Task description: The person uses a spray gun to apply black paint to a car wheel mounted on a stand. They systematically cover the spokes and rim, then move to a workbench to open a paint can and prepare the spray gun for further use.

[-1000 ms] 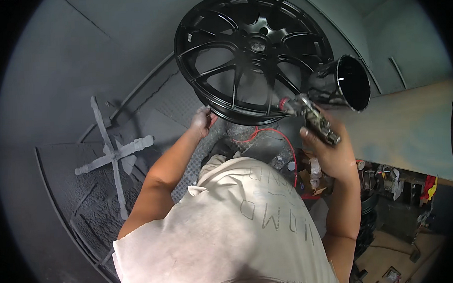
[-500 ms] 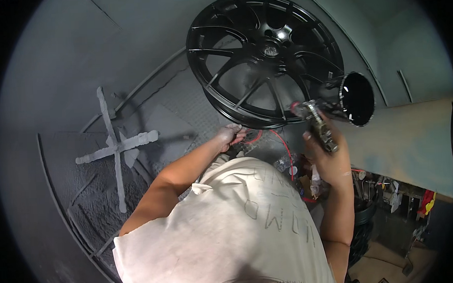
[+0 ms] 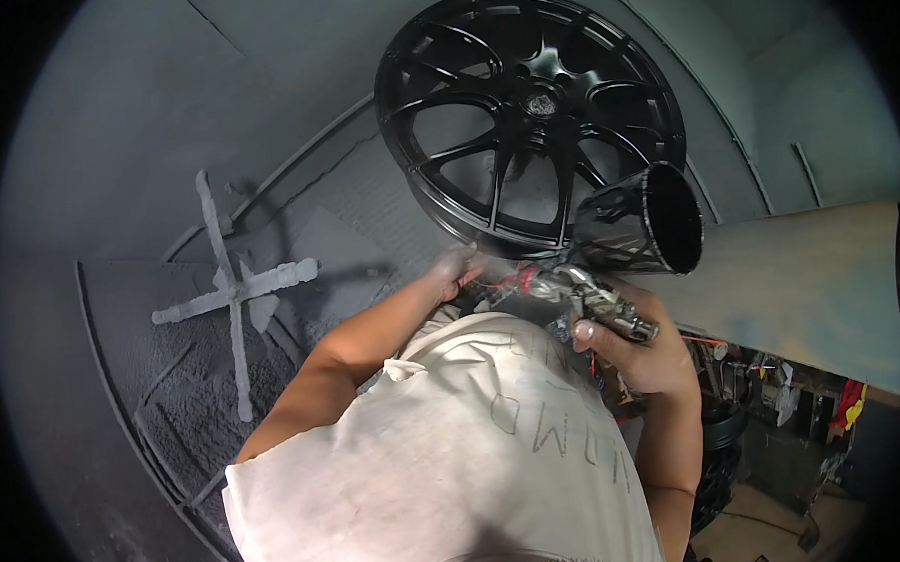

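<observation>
Gripping a spray gun (image 3: pixel 595 306) just below the black wheel (image 3: pixel 528 110), the right hand (image 3: pixel 636 349) is clamped on its handle. Left hand (image 3: pixel 457 271) sits beside the wheel's lower rim; its grip cannot be told. Grey floor lies open left of the wheel.

wheel rim (image 3: pixel 529 110): metal, black, satin sheen on the spokes
spray gun (image 3: pixel 594 301): bare metal body, scuffed and paint-flecked
paint cup (image 3: pixel 644 220): glossy black, smooth wall
shirt (image 3: pixel 446 459): white cloth, creased, matt
booth walls (image 3: pixel 147 123): grey, dull, coated in rough overspray
cross stand (image 3: pixel 230 289): crusted with pale, lumpy paint
board (image 3: pixel 807 288): matt, dusty brown-grey
</observation>
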